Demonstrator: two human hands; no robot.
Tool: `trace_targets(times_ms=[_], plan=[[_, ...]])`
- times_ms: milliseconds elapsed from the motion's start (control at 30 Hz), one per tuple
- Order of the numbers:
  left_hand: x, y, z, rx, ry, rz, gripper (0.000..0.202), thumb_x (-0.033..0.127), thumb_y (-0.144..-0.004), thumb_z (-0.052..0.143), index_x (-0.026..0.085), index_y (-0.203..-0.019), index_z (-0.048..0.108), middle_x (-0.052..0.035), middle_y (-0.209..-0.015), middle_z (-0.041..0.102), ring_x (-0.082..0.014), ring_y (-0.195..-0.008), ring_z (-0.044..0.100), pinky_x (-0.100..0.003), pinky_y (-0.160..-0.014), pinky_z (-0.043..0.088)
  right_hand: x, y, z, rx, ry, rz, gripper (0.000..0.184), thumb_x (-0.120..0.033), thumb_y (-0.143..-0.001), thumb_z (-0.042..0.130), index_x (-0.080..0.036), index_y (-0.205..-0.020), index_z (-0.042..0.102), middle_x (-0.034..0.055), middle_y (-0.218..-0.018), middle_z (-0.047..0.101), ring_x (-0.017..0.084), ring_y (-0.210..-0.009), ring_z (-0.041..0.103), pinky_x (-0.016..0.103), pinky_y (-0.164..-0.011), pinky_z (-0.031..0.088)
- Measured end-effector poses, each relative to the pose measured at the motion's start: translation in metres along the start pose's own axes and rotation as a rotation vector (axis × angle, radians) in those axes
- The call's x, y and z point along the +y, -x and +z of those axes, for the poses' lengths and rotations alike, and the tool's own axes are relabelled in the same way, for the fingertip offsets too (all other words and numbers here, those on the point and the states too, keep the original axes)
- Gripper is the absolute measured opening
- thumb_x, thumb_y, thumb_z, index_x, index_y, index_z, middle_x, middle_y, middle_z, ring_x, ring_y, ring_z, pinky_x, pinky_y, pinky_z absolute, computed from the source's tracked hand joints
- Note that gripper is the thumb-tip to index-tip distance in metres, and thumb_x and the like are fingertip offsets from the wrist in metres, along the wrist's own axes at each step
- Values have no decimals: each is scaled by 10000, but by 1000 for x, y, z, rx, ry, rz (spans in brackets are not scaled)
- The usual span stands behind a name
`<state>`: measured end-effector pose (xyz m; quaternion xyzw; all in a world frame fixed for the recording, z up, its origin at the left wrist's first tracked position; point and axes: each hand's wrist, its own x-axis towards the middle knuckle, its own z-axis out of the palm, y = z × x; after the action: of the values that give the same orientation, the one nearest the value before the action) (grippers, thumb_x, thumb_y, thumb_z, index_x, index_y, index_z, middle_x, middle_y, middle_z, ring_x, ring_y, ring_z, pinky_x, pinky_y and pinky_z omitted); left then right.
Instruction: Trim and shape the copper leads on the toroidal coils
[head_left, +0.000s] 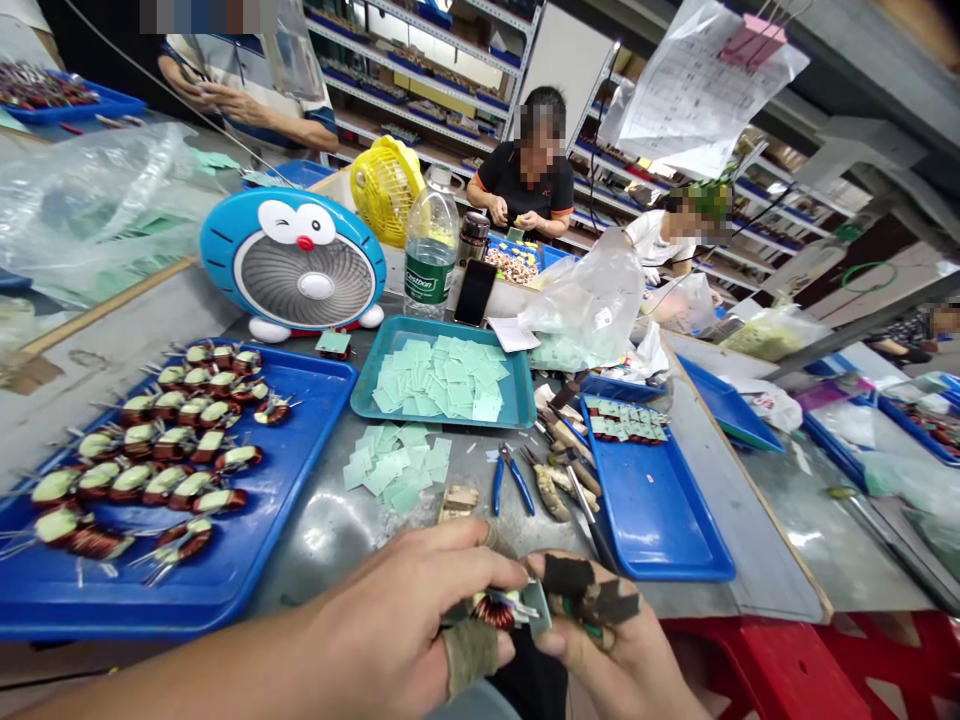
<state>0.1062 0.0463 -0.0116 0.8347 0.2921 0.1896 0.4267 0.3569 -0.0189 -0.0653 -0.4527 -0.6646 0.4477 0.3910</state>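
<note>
At the near edge of a workbench, a worker's left hand point(390, 630) and right hand point(607, 650), fingertips taped, meet and together pinch a copper coil point(495, 610). To the left, a blue tray point(300, 480) holds rows of similar coils. Green pads point(394, 465) lie loose just beyond the hands, with pliers point(510, 480) beside them and a teal tray point(517, 400) of more pads farther back.
</note>
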Motion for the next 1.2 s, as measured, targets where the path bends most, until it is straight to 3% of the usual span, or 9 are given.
trace_targets(times_ms=[100,333,467,633,800,900,1100,1200], plan=[[-2,1,3,31,-28,21,290,365,-951,575,299,-1225,645,-37,-1007,654,-135,-876,628,-214,-790,516,7,4,3,29,-102,48,466,-209,-940,688,-412,-1348,593,26,-1229,723,208,-1080,726,291,-939,588],[-1,1,8,74,-55,29,189,359,-980,521,286,-1067,672,-19,-951,603,-102,-795,590,-190,-756,500,11,2,7,44,-26,-16,493,-181,-942,667,-366,-1391,583,76,-1300,679,258,-1168,679,362,-989,570],[-2,4,11,128,-147,80,192,343,-983,518,282,-1082,670,-25,-931,586,-108,-801,597,-177,-736,509,9,2,11,51,-159,87,403,-234,-963,650,-344,-1349,622,73,-1227,723,246,-1077,722,357,-948,591],[-2,6,13,175,-272,129,212,354,-997,497,298,-1102,672,-27,-940,583,-106,-801,600,-165,-722,510,5,-1,12,63,-143,113,358,-296,-944,681,-258,-1300,670,111,-1188,736,271,-1074,722,368,-947,591],[-4,6,11,154,-350,188,235,320,-1002,480,300,-1149,662,-40,-943,599,-119,-810,610,-191,-728,520,1,-4,15,35,-250,164,335,-285,-963,660,-297,-1297,656,68,-1176,739,241,-1047,723,376,-975,573],[-6,7,10,112,-318,160,249,317,-995,484,309,-1177,654,-42,-948,611,-132,-819,628,-208,-725,527,-3,-7,13,34,-106,98,345,-251,-966,650,-308,-1306,644,63,-1188,732,228,-1046,723,332,-938,586],[-4,9,7,77,-143,70,224,311,-981,514,282,-1136,673,-29,-916,622,-103,-777,625,-174,-732,536,-9,-12,2,-34,349,-223,531,-139,-902,693,-331,-1381,568,52,-1210,721,220,-1098,701,292,-983,550],[-4,10,8,118,-145,105,209,325,-980,529,272,-1123,672,-29,-914,629,-106,-804,636,-163,-750,540,-5,-7,6,-35,261,-141,484,-163,-915,686,-325,-1361,593,66,-1209,720,231,-1078,711,313,-966,566]])
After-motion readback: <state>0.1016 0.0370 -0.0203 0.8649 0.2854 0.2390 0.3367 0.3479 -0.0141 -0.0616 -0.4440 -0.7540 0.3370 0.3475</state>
